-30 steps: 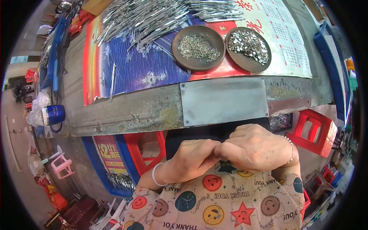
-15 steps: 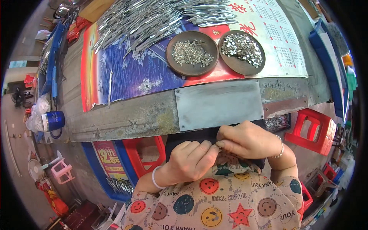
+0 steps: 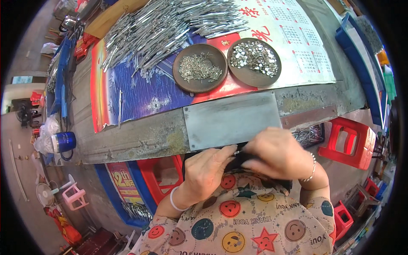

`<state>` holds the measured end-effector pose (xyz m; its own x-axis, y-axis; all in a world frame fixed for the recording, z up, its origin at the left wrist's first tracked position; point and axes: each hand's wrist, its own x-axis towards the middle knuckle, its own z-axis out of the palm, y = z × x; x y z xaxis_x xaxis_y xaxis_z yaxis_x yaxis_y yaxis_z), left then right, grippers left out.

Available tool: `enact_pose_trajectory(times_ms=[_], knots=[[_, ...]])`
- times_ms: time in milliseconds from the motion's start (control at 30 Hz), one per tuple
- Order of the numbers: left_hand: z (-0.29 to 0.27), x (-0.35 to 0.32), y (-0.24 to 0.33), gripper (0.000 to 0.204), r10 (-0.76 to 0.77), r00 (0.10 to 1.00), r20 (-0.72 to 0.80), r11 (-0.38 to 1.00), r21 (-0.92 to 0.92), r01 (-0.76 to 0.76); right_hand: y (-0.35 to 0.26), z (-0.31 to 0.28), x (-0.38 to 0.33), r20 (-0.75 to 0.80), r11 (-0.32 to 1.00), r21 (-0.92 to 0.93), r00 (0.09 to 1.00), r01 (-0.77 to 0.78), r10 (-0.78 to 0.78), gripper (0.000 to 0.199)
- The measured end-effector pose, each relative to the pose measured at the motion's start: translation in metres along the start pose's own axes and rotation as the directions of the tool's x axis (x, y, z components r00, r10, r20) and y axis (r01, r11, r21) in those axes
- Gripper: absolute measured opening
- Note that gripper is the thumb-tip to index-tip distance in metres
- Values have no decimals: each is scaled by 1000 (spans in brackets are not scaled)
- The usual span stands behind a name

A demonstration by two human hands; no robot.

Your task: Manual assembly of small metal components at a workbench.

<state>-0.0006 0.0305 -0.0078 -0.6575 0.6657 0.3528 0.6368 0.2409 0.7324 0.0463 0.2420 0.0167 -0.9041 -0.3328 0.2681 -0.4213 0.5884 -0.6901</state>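
Note:
My left hand (image 3: 207,171) is at the table's front edge, thumb and fingers pinched together. A small, shiny metal piece (image 3: 237,152) shows at its fingertips; its exact kind is too small to make out. My right hand (image 3: 276,154) is just right of it, over the near edge of a grey metal plate (image 3: 233,121), its fingers blurred by motion. Beyond the plate stand two brown round dishes: the left dish (image 3: 180,83) holds small metal pins like rivets, the right dish (image 3: 255,81) small shiny discs.
A large heap of thin metal strips (image 3: 148,36) covers the far left of the table, on printed sheets (image 3: 144,95). One loose strip (image 3: 120,108) lies apart. Beside the table are a blue mug (image 3: 64,142), a blue tray (image 3: 361,63) and red stools (image 3: 348,142).
My hands have moved up toward the table edge and slightly apart. The right hand has risen over the plate's edge. The whole view has shifted a little.

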Motion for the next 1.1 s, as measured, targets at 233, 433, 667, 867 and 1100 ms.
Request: enact_pose_trajectory(times_ms=[233, 433, 667, 867, 1100], knots=[[1, -1, 7, 19, -177, 978, 110, 935, -292, 202, 46, -34, 23, -310, 870, -426, 943, -248, 117, 16], [5, -5, 11, 18, -216, 970, 112, 869, -431, 243, 62, -34, 35, -167, 763, -591, 965, -263, 204, 17], [8, -8, 6, 17, -303, 945, 124, 732, -604, 315, 60, -29, 36, -195, 783, -576, 970, -235, 148, 13], [9, -5, 6, 18, -327, 932, 157, 667, -660, 345, 62, -39, 34, -136, 863, -451, 973, -229, 188, 16], [9, -5, 9, 19, -417, 889, 188, 520, -753, 403, 62, -42, 38, -75, 912, -372, 985, -172, 155, 17]])
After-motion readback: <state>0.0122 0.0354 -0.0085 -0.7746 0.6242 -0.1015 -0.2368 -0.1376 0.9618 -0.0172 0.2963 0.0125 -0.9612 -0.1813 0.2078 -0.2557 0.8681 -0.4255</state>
